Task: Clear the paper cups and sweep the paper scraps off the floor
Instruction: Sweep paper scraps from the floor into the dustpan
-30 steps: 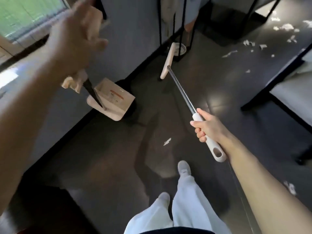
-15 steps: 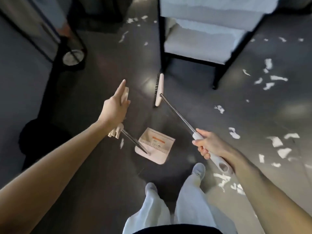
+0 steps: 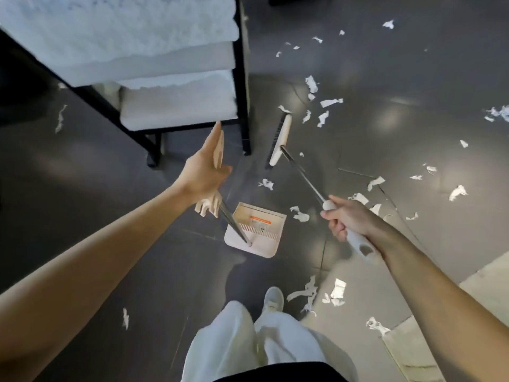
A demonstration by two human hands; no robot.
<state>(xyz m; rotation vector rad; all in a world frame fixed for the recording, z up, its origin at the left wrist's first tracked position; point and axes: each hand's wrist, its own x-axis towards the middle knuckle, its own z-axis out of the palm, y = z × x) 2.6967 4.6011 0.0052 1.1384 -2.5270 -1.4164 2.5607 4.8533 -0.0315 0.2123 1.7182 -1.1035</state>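
My left hand point(image 3: 202, 172) grips the cream handle of a long-handled dustpan point(image 3: 257, 230), whose cream pan hangs just above the dark floor in front of my feet. My right hand point(image 3: 348, 217) is closed around the white grip of a broom point(image 3: 279, 140); its metal shaft runs up-left to the cream head with dark bristles, which rests on the floor beside the shelf leg. White paper scraps point(image 3: 327, 102) lie scattered over the floor to the right and near my shoes point(image 3: 305, 293). No paper cups are in view.
A black-framed shelf unit point(image 3: 241, 78) with white padded layers stands at the upper left, its legs close to the broom head. My white-trousered legs point(image 3: 248, 340) and a shoe fill the bottom centre. A pale mat edge point(image 3: 490, 279) shows at the lower right.
My view has swung right from the wall and window to the shelf and the scrap-strewn floor. Both hands kept their hold; the dustpan and broom came along, the broom head now beside the shelf leg.
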